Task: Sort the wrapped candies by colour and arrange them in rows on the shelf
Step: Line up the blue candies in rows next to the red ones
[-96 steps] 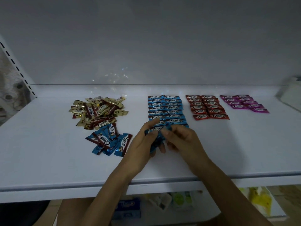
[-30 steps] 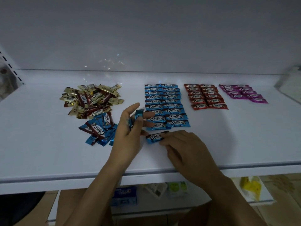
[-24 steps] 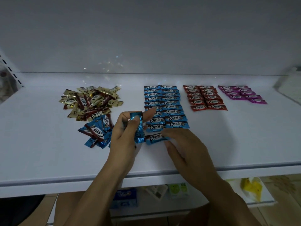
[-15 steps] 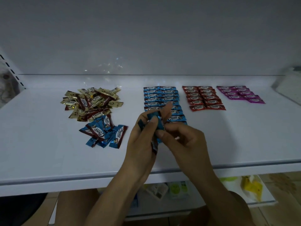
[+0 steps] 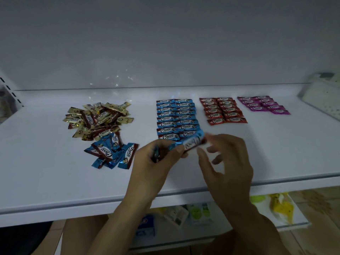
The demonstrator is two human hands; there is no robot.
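Note:
My left hand (image 5: 156, 162) grips a few blue candies in its palm and holds one blue candy (image 5: 191, 143) out by its left end. My right hand (image 5: 226, 162) meets that candy's right end with thumb and forefinger, blurred by motion. Both hands hover just in front of the blue rows (image 5: 176, 118), two columns on the white shelf (image 5: 55, 172). To the right lie the red rows (image 5: 223, 111) and the purple rows (image 5: 263, 105). A loose blue pile (image 5: 112, 153) and a gold-and-brown pile (image 5: 97, 120) lie at the left.
A white container (image 5: 323, 96) stands at the shelf's far right. The shelf's back wall rises behind the rows. A slotted upright (image 5: 9, 89) marks the left end. Packets (image 5: 198, 212) lie on a lower shelf under the front edge.
My right hand set a blue candy at the near end of the blue rows, then came back to my left hand. It now draws another blue candy out to the right.

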